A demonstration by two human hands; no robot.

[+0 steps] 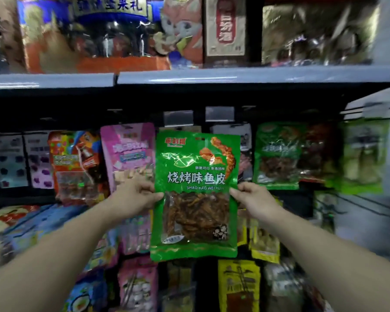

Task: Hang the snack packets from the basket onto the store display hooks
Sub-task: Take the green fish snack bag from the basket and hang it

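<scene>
Two bare forearms reached up from the near bottom corners toward the display. L hand (137, 195) gripped the left edge of the green packet (196, 194) abt mid-height, thumb on the front, fingers curled behind. R hand (254, 197) pinched the right edge at the same height, thumb tip on the front. Both hands were clamped on the packet, none free.

The packet was held upright, front facing the camera, in the centre of view & in front of the hanging goods. Clear window in its lower half showed brown strips; white lettering sat across the middle. Its top edge sat just below two grey tags (178, 118) on the dark rail. Couldn't tell if its hang hole was on a hook; hooks themselves too dark to make out.

Behind it, just left, hung a pink packet (127, 152), then a red one (76, 163), then pale packs w/ purple shapes (9, 161) further left. To the right hung another green packet (277, 156) of similar look, w/ blurred green & dark packs beyond. Lower row, near bottom: a yellow packet (239, 287) right of centre, a pink one (137, 284) left of centre.

Farthest & highest, a grey shelf (189, 76) ran across the view, carrying blurred boxes, incl. a beige box (225, 28) w/ a red label.
</scene>
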